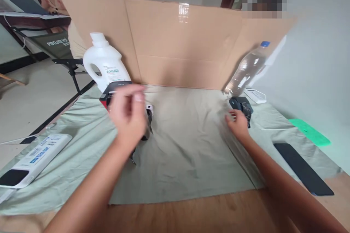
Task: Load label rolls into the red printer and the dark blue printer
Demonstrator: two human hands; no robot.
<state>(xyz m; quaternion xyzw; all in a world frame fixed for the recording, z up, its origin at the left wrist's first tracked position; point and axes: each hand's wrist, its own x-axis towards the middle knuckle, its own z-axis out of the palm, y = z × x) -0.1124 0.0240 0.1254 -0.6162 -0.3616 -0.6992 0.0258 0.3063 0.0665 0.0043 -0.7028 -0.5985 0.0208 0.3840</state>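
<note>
Your left grip (129,111) is raised, fingers curled in toward the thumb; it is blurred, so you cannot tell whether it pinches anything. Your right grip (237,123) is loosely curved, with nothing visible between the fingers, just beside a black bundle (244,106) at the right; contact with it is unclear. Behind your left grip, and partly hidden by it, is a dark-and-red box (116,88), with a small white roll (149,107) showing just to its right.

Farther out, a white jug (105,60) stands at the far left and a clear bottle (247,69) leans at the far right, both against a cardboard screen (180,43), probably to brace its folded wings. A green cloth (180,145) covers most of the desk (191,211), perhaps as a plain backing. A white package (41,154), near left, and a dark slab (303,169), near right, lie outside your forearms, likely to leave them room.
</note>
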